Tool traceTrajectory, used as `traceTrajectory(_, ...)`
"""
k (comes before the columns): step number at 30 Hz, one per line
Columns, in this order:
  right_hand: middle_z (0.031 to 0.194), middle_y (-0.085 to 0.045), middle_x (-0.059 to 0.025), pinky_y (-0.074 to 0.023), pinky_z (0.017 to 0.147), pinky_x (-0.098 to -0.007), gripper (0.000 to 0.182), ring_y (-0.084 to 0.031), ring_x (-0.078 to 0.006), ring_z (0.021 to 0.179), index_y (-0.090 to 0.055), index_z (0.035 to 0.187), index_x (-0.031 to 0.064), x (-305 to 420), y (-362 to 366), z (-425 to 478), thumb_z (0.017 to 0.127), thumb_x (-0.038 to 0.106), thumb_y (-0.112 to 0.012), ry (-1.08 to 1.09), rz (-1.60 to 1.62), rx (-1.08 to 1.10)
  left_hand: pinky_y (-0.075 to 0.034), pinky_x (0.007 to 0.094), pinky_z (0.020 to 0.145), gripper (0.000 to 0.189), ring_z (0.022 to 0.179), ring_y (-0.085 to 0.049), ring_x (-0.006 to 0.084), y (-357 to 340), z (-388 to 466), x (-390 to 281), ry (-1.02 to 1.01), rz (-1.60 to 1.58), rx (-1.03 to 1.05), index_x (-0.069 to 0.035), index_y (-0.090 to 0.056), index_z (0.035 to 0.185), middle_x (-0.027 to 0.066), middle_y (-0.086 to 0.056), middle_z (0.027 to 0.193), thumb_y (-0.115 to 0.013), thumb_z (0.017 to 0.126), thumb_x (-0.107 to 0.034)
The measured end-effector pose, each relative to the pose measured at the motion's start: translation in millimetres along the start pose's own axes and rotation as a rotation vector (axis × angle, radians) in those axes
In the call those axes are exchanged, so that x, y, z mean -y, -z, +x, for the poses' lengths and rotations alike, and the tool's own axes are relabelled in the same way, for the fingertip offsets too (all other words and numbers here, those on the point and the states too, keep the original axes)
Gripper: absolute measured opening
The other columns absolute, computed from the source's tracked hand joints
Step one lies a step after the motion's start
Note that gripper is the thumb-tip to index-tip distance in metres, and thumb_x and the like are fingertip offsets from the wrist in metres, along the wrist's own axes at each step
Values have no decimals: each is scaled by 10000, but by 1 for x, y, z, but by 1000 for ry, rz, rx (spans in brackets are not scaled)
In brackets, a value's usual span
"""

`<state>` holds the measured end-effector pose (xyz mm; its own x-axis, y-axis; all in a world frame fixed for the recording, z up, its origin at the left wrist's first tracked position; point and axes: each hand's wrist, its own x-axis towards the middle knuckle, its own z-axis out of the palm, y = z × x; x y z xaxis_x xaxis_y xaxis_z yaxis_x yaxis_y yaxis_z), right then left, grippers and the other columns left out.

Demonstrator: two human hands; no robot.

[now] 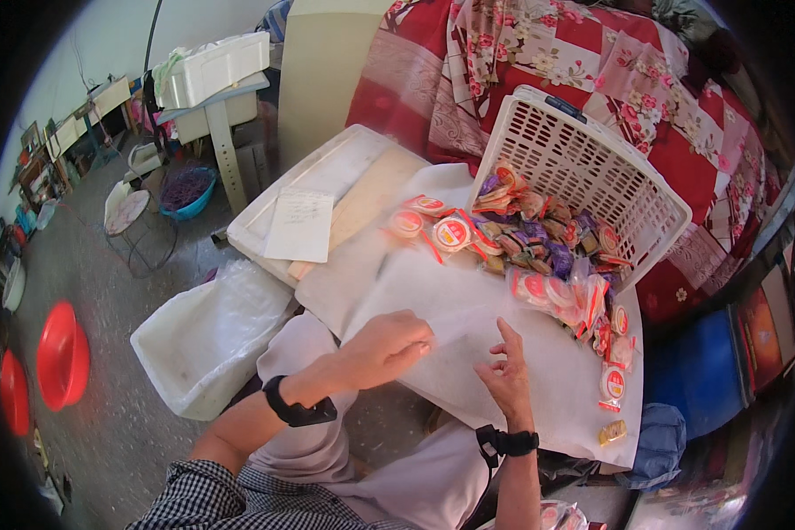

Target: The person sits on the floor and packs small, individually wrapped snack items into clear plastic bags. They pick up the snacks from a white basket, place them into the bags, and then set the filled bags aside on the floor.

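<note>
My left hand (391, 348) hovers over the near edge of a white-covered table (430, 291); its fingers are curled in and nothing shows in them. To its right my right hand (509, 377) is held above the cover, fingers apart and empty. Beyond them a white plastic basket (583, 169) lies tipped on its side, its opening towards me. Small wrapped snacks (536, 238), several in purple wrappers, spill from it. Round snacks in clear red-edged packets (452, 232) lie at the pile's left. More packets (613, 384) trail down the right edge to a small yellow-wrapped piece (613, 433).
A sheet of paper with handwriting (299, 225) lies on a white foam lid (318, 169) at the left. Below stands a foam box (192, 344) with a plastic liner. Red basins (63, 358) are on the floor. A floral cloth (417, 79) covers the far side.
</note>
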<state>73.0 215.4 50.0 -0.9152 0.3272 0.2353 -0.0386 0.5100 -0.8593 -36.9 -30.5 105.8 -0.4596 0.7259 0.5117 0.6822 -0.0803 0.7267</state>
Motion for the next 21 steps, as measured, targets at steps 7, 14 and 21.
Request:
traceTrajectory(7,1343,-502,-65,-460,779,-262,685,-524,-155,1043,-459,1373,95,-5,8,8,748,55,-736,35,47,270,-458,260,829,176,892,-595,110,40,8,-13,199,-544,45,1,-657,1029,44,-679,938,-573,930,-118)
traceTrajectory(14,1226,-569,-32,-461,783,-256,553,-521,-113,1017,-509,1297,46,19,-24,21,787,82,-719,-138,553,407,-448,267,847,139,914,-589,106,40,12,15,375,-741,-7,-23,-666,953,43,-678,948,-566,883,-89)
traceTrajectory(21,773,-630,32,-440,650,-219,98,-533,-68,676,-679,865,45,15,-20,26,804,117,-703,-292,457,431,-464,307,817,121,903,-596,163,64,28,35,355,-515,-16,4,-644,901,74,-673,971,-572,848,-78)
